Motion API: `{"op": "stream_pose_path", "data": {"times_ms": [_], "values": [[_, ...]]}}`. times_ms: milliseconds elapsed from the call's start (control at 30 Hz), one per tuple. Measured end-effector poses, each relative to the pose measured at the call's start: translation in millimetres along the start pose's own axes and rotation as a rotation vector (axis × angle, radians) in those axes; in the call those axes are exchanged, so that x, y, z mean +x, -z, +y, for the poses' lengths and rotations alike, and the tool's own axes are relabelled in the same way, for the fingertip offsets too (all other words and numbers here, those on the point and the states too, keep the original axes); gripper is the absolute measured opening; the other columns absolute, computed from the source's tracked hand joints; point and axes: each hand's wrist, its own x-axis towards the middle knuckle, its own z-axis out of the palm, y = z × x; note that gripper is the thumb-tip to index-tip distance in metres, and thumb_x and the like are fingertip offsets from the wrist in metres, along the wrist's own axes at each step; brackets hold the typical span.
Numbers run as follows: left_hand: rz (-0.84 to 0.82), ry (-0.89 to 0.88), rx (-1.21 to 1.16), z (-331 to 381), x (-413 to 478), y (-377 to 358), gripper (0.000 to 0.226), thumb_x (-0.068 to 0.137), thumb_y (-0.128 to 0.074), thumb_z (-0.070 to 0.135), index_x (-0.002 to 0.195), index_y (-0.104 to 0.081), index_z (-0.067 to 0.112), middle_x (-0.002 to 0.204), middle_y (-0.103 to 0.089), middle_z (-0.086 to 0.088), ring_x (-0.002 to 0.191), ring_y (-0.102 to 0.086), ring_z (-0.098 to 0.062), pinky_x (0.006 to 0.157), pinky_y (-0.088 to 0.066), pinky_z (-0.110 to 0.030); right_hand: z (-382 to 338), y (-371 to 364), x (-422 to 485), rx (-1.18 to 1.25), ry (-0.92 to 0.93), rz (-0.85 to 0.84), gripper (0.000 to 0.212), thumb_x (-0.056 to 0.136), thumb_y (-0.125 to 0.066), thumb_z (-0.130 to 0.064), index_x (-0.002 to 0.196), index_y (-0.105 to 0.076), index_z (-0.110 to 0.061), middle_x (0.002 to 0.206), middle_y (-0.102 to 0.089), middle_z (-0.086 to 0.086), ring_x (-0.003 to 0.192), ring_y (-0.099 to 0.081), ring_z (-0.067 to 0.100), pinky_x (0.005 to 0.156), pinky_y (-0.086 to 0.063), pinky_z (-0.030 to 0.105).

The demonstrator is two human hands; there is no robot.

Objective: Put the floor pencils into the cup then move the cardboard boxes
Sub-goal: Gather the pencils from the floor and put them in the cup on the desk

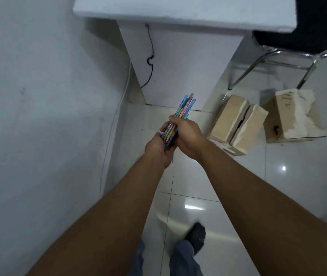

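A bundle of several colourful pencils (185,105) is held in front of me, above the tiled floor. My left hand (157,148) cups the lower end of the bundle from below. My right hand (186,134) grips the bundle from the right, fingers curled over its middle. The upper ends stick out towards the white desk. Two cardboard boxes stand on the floor to the right: a nearer one (236,124) with a split top flap and a farther one (294,116) with torn tape. No cup is in view.
A white desk (178,8) stands ahead, its side panel (178,66) reaching the floor, with a black cable (150,56) hanging along it. A black chair on chrome legs (298,36) is at the upper right. A grey wall runs along the left. My feet show at the bottom.
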Motion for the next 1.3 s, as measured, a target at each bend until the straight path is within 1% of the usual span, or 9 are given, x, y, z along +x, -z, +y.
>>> {"op": "stream_pose_path", "data": {"times_ms": [100,233,333,400,500,600,767,1067,1300], "values": [[0.049,-0.008,0.047,8,-55,-22,0.039,0.114,-0.037,0.019,0.128,-0.063,-0.007,0.115,-0.072,-0.024,0.094,-0.073,-0.027,0.061,-0.064,-0.034,-39,-10,-44,-0.289,0.105,-0.022,0.009,0.108,-0.054,-0.021,0.108,-0.062,-0.017,0.098,-0.079,0.006,0.103,-0.071,0.023,0.095,-0.059,0.039],[0.049,-0.05,0.034,25,-106,-38,0.032,0.111,-0.05,0.018,0.118,-0.067,-0.007,0.103,-0.074,-0.019,0.079,-0.077,-0.019,0.061,-0.062,-0.025,-80,-14,-84,-0.544,0.205,-0.071,0.018,0.109,-0.053,-0.029,0.101,-0.068,-0.022,0.097,-0.081,0.0,0.073,-0.072,0.001,0.064,-0.052,0.014],[0.034,-0.054,0.061,43,-136,-41,0.026,0.107,-0.057,0.018,0.103,-0.071,-0.003,0.09,-0.074,-0.014,0.059,-0.075,-0.011,0.051,-0.057,-0.019,-106,-18,-108,-0.646,0.161,-0.179,0.033,0.107,-0.055,-0.041,0.099,-0.08,-0.019,0.103,-0.082,0.006,0.065,-0.059,0.009,0.069,-0.046,0.027],[0.005,-0.036,0.077,61,-152,-41,0.024,0.106,-0.059,0.019,0.107,-0.072,-0.002,0.092,-0.074,-0.015,0.063,-0.076,-0.011,0.052,-0.058,-0.019,-123,-25,-116,-0.592,0.118,-0.252,0.037,0.106,-0.056,-0.045,0.111,-0.077,-0.015,0.108,-0.081,0.008,0.067,-0.055,0.014,0.07,-0.048,0.033],[-0.028,-0.021,0.105,88,-166,-46,0.024,0.105,-0.061,0.02,0.11,-0.073,0.0,0.096,-0.075,-0.015,0.074,-0.075,-0.012,0.056,-0.059,-0.019,-145,-40,-118,-0.528,0.086,-0.323,0.038,0.106,-0.059,-0.045,0.119,-0.069,-0.011,0.113,-0.081,0.007,0.066,-0.057,0.015,0.064,-0.052,0.029],[-0.067,0.011,0.122,114,-171,-55,0.029,0.107,-0.058,0.022,0.118,-0.071,-0.001,0.094,-0.075,-0.014,0.072,-0.074,-0.012,0.056,-0.059,-0.019,-162,-60,-114,-0.53,0.094,-0.299,0.033,0.105,-0.065,-0.039,0.115,-0.071,-0.008,0.113,-0.08,0.013,0.067,-0.065,0.015,0.067,-0.058,0.03],[-0.101,0.069,0.169,167,-167,-73,0.027,0.108,-0.053,0.02,0.105,-0.068,-0.002,0.071,-0.074,-0.012,0.058,-0.072,-0.011,0.053,-0.06,-0.02,-190,-98,-103,-0.457,0.099,-0.243,0.026,0.104,-0.069,-0.028,0.116,-0.069,-0.004,0.109,-0.078,0.022,0.076,-0.076,0.022,0.071,-0.062,0.031],[-0.19,0.083,0.26,251,-146,-113,0.023,0.104,-0.057,0.019,0.112,-0.067,-0.001,0.093,-0.068,-0.013,0.072,-0.069,-0.016,0.066,-0.064,-0.026,-258,-140,-65,-0.345,0.184,-0.15,0.034,0.103,-0.069,-0.027,0.127,-0.065,-0.003,0.11,-0.079,0.02,0.078,-0.075,0.023,0.076,-0.064,0.032],[-0.149,-0.007,0.408,313,-123,-165,0.024,0.105,-0.056,0.03,0.108,-0.068,0.01,0.095,-0.073,-0.007,0.08,-0.071,-0.021,0.067,-0.062,-0.034,-330,-171,-28,-0.32,0.245,-0.109,0.03,0.106,-0.065,-0.025,0.126,-0.066,-0.003,0.115,-0.079,0.015,0.081,-0.077,0.022,0.079,-0.064,0.033]]}}
